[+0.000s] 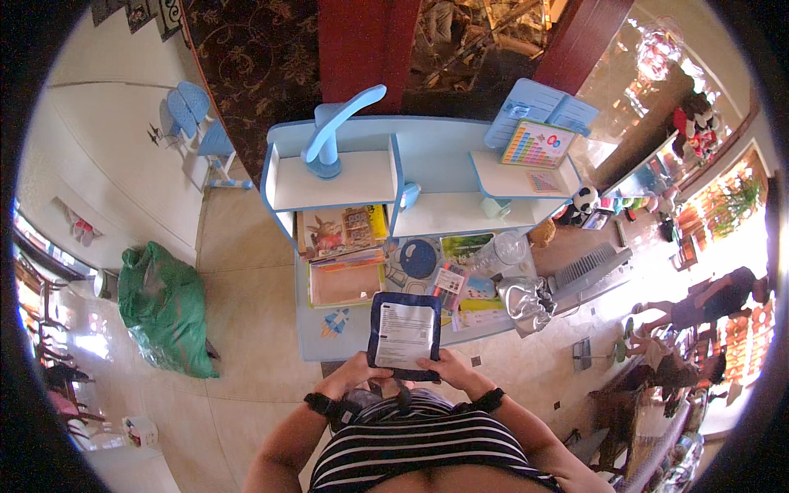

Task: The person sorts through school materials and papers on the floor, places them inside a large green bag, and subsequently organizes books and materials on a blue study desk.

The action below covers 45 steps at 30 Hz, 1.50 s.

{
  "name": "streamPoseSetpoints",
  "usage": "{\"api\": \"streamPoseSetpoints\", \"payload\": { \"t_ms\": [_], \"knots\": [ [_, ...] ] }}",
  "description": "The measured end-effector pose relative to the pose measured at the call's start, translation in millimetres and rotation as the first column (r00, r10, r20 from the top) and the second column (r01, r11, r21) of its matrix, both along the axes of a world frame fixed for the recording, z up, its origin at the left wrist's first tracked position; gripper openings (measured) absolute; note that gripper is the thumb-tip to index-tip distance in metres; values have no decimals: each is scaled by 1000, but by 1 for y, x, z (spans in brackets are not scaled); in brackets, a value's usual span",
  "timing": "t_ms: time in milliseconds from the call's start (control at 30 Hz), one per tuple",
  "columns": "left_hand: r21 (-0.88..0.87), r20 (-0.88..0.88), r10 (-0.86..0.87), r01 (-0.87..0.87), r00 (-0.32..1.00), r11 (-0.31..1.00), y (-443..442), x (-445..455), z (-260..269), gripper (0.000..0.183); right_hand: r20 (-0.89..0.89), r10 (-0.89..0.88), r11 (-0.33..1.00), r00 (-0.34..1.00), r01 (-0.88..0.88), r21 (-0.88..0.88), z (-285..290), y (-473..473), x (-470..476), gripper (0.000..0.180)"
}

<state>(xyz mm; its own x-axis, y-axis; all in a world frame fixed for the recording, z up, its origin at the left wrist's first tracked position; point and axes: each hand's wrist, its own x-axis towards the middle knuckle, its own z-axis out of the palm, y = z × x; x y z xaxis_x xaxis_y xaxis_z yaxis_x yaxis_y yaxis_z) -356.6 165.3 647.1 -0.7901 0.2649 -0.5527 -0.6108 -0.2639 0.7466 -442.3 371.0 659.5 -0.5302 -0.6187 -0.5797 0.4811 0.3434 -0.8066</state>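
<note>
Both of my hands hold a dark blue-edged flat case with a white printed sheet (pixel 404 333) on its face, upright before my body at the desk's front edge. My left hand (pixel 363 370) grips its lower left corner; my right hand (pixel 449 368) grips the lower right, thumb on the sheet. Just beyond the case lie a pack of coloured pens (pixel 450 285) and an astronaut picture on the desk. Books and papers (pixel 346 283) are stacked at the left. A clear plastic jar (pixel 510 248) and a crumpled silver bag (pixel 529 305) lie at the right.
A blue and white desk shelf (pixel 336 185) bears a blue lamp (pixel 327 145) and a colourful chart (pixel 537 143). On the floor at the left is a green sack (pixel 163 308). A grey fan or heater (pixel 588 271) stands right of the desk. Two people are at the far right.
</note>
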Motion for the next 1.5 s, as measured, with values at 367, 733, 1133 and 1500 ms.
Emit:
{"api": "streamPoseSetpoints", "payload": {
  "t_ms": [367,733,1133,1500],
  "knots": [
    [-119,-210,-94,70,973,990,-14,1,-3,34,115,-180,984,977,180,8,-16,-9,0,30],
    [-283,-117,-200,161,973,945,-12,8,-13,36,36,-99,993,994,101,-66,-27,-6,17,39],
    [-426,-65,-573,497,817,756,22,11,-48,58,-112,-260,958,959,271,96,-63,86,75,40],
    [-682,423,-50,354,905,641,-35,110,-102,38,-89,-118,870,989,146,470,-185,229,154,48]
  ]
}}
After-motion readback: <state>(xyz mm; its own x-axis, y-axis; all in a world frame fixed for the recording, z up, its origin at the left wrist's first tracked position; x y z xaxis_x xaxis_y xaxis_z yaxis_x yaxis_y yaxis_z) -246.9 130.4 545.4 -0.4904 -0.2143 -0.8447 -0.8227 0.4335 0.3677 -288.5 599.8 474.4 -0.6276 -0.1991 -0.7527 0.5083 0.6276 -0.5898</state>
